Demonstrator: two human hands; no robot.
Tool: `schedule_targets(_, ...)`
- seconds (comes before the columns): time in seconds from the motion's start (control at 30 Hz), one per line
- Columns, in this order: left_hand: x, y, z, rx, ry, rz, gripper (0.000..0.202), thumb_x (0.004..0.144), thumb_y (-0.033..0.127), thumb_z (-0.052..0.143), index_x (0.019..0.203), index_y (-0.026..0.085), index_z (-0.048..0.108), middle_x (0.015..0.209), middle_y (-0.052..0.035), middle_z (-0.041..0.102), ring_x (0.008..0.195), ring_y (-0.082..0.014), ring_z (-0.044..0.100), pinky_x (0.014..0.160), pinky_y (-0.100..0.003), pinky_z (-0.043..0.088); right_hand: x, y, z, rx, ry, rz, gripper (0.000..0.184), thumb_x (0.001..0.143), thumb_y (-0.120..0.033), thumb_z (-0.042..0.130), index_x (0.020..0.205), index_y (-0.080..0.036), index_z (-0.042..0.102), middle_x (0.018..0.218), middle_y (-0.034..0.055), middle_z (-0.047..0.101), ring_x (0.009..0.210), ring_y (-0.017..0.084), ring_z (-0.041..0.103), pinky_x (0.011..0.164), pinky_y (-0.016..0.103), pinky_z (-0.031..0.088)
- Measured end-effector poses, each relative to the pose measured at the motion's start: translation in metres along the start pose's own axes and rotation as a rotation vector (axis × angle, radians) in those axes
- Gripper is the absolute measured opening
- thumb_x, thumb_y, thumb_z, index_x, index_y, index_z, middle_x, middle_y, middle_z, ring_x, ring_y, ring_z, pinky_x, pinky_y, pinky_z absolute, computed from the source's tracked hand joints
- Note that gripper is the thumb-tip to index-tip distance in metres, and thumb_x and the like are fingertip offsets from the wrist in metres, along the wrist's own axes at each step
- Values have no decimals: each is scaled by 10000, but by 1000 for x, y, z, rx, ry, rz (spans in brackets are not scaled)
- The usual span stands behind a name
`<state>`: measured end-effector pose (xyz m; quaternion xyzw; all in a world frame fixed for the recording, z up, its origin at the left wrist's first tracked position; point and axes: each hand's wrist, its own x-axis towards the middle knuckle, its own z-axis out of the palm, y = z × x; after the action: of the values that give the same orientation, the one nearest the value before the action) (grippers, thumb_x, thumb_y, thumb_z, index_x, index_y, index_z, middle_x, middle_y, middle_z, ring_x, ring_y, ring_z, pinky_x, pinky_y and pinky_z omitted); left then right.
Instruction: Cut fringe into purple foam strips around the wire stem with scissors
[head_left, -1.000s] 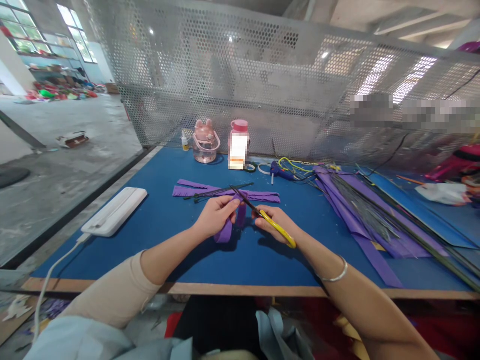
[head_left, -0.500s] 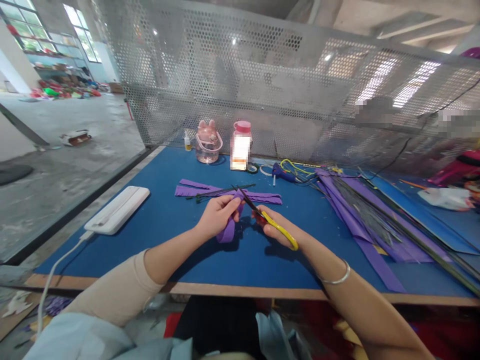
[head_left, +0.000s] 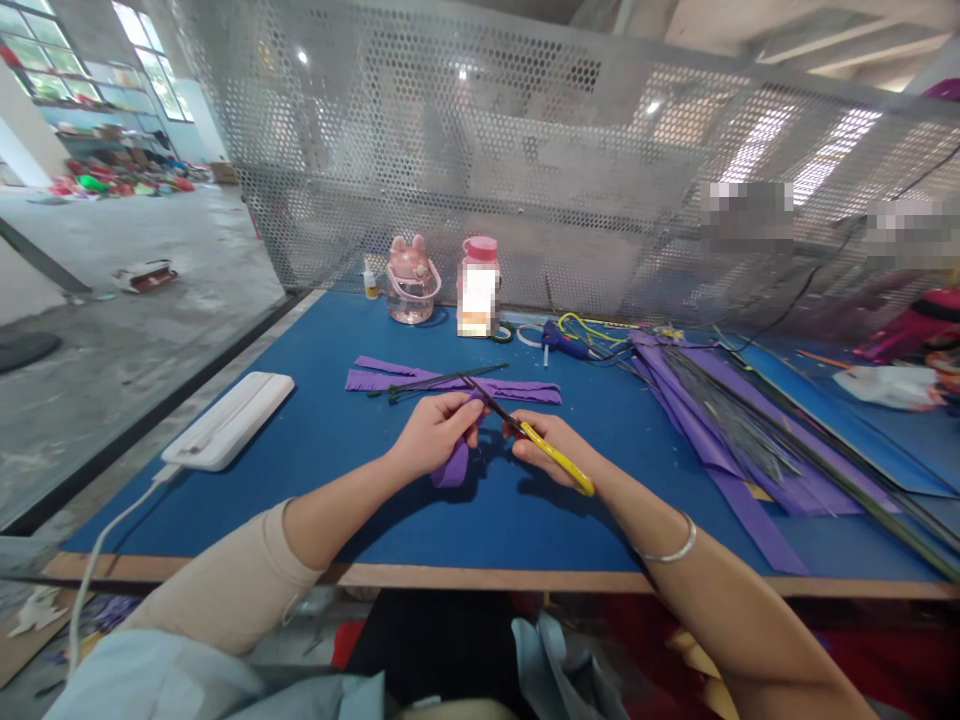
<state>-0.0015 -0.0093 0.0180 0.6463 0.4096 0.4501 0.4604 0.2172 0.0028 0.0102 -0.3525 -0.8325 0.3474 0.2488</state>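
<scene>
- The left hand pinches the purple strip between thumb and fingers, above the middle of the blue table.
- The right hand curls around yellow-handled scissors, just to the right.
- The strip looks light, soft, easily creased: best pinched near an edge.
- The scissors seem stiff, best held by their handles.

Your scissors have yellow handles and dark blades; your strip is purple, your counter is blue.
</scene>
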Motion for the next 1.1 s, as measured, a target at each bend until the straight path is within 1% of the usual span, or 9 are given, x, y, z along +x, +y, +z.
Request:
schedule_targets(0.13, 2, -2, 2, -67, -4, 0, 383, 859, 504, 562, 806, 138, 658, 598, -11, 627, 550, -104, 531, 562, -218, 400, 1, -1, 0, -40, 49, 47, 464, 854, -630, 517, 870, -169, 567, 684, -19, 484, 616, 123, 398, 570, 239, 322)
schedule_targets(0.27, 1, -6, 1, -194, -157, -100, 386, 797, 499, 664, 986, 168, 599, 700, -15, 667, 547, -116, 574, 524, -219, 434, 3, -1, -7, -87, 176, 91, 404, 841, -585, 549, 805, -183, 545, 667, -21, 470, 615, 129, 402, 574, 242, 335)
schedule_targets(0.4, -6, 1, -5, -364, -627, -337, 572, 746, 671, 617, 1022, 171, 627, 727, -73, 713, 456, -129, 580, 458, -231, 429, 6, 2, -17, -125, 268, 91, 391, 856, -567, 510, 789, -183, 541, 671, -14, 473, 624, 134, 414, 594, 252, 352)
schedule_targets(0.5, -7, 4, -9, -500, -940, -537, 814, 692, 841, 473, 1093, 159, 665, 929, -168, 739, 666, -234, 698, 518, -288, 496, 6, 5, -20, -133, 291, 79, 390, 870, -555, 486, 772, -181, 535, 675, -7, 481, 627, 136, 425, 599, 255, 362)
schedule_targets(0.57, -3, 0, -9, -527, -848, -552, 862, 661, 864, 485, 1137, 164, 648, 994, -181, 730, 771, -263, 712, 559, -298, 513, 6, 6, -18, -151, 283, 77, 371, 862, -543, 513, 788, -180, 552, 665, -11, 487, 609, 131, 418, 586, 253, 356)
schedule_targets(0.67, 8, -12, -8, -515, -391, -448, 717, 665, 754, 638, 1108, 191, 611, 947, -123, 732, 746, -207, 703, 609, -276, 514, 6, 9, -10, -223, 283, 93, 344, 826, -521, 585, 840, -178, 598, 645, -16, 506, 577, 123, 405, 555, 246, 334)
schedule_targets(0.73, 13, -18, -6, -467, -196, -370, 583, 669, 609, 752, 1039, 184, 601, 932, -85, 726, 745, -164, 694, 668, -264, 516, 7, 11, -3, -269, 279, 113, 337, 815, -511, 611, 866, -178, 619, 622, -22, 509, 555, 118, 398, 538, 241, 317)
schedule_targets(0.8, 14, -21, -2, -437, -135, -317, 516, 674, 528, 787, 991, 169, 594, 902, -63, 717, 726, -133, 680, 696, -257, 514, 7, 12, 3, -293, 249, 124, 338, 816, -513, 620, 884, -183, 628, 606, -28, 510, 538, 114, 394, 531, 238, 307)
schedule_targets(1.1, 4, -18, 9, -166, -10, -97, 411, 853, 554, 542, 843, 145, 579, 607, 17, 603, 479, -78, 530, 516, -208, 432, 5, 6, 14, -271, 201, 78, 329, 850, -511, 590, 841, -182, 609, 622, -22, 516, 550, 109, 397, 531, 227, 313)
